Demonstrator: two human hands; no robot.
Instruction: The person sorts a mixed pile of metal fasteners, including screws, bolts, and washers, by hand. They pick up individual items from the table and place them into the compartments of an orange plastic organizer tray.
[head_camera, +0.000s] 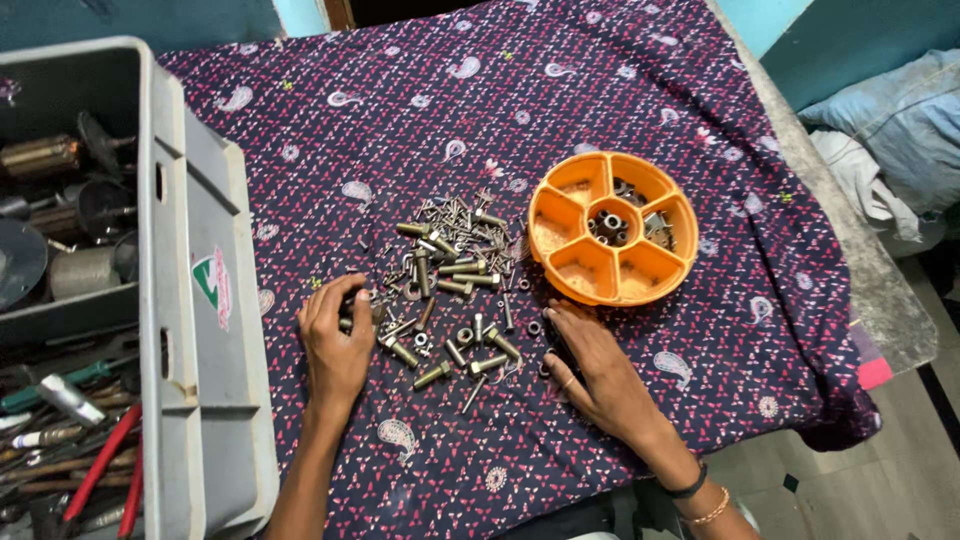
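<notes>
Bolts (455, 285) and small nuts sit in a loose pile on the patterned purple cloth (620, 110), mid-table, between both hands and just left of the round orange divided tray (612, 228).

Left hand (335, 345) is at the pile's left edge, fingers curled around what looks like a bolt or two; the grip is partly hidden, so I can't tell for sure that it's clamped. Right hand (590, 370) lies flat and spread on the cloth at the pile's lower right, fingertips touching or just beside a small nut. It holds nothing that I can see.

Handling, my read:
- Steel hardware: stiff, dense for its size, not fragile. Dropping it does no harm.
- Threads give bite, but smooth shanks and heads likely roll. The soft cloth probably damps that.
- Longer bolts: pinch mid-shank or by the head, thumb against forefinger.
- Nuts and washers lie flat and are hard to pinch; I'd slide one free of the pile, then tip it up on edge.
- Tangled pieces may drag their neighbours along, so lift straight up.

Tray centre and right compartments hold some nuts; others look empty. Grey crate (190, 300) of tools stands at the far left, apart from the pile.
</notes>
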